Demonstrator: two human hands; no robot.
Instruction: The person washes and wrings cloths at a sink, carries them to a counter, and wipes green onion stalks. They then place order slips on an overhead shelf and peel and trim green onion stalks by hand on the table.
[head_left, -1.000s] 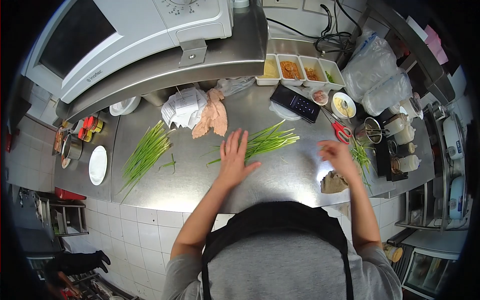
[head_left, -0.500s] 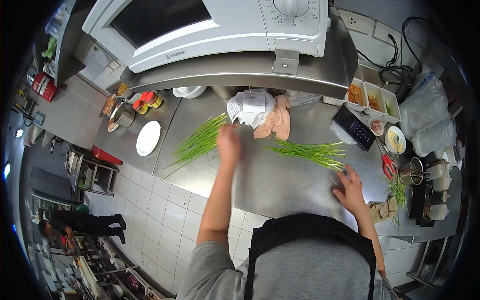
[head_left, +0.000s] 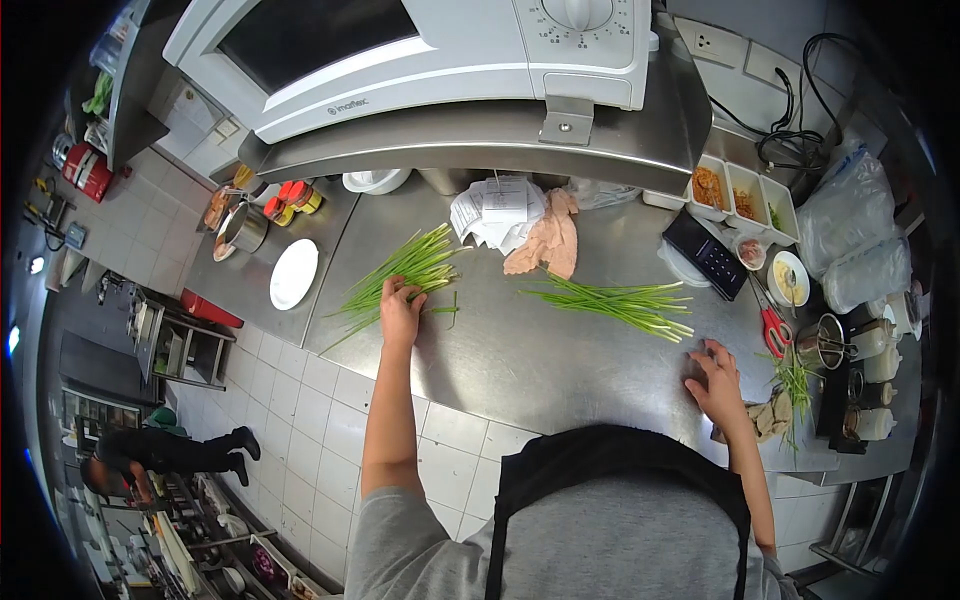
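My left hand point(head_left: 401, 306) is at the lower edge of a spread bunch of long green stalks point(head_left: 408, 262), its fingers curled over them; a few thin strands lie just right of it. My right hand point(head_left: 717, 383) rests near the counter's front edge with its fingers apart and nothing in it. Between the hands, farther back, lies a second green bunch point(head_left: 620, 306), its pale ends toward the right. Beside my right hand are a crumpled brown cloth point(head_left: 770, 415) and loose green trimmings point(head_left: 793, 382).
A microwave point(head_left: 420, 70) stands on the shelf above the steel counter point(head_left: 500, 370). Behind are receipts point(head_left: 500, 215) and a pink cloth point(head_left: 546, 240). Right: a phone point(head_left: 705, 254), red scissors point(head_left: 775, 332), food trays point(head_left: 742, 198). Left: a white plate point(head_left: 294, 274). Another person point(head_left: 170, 455) bends far left.
My left hand has gone from the middle bunch to the left bunch. My right hand has moved down from above the cloth to the front edge. The view has swung left.
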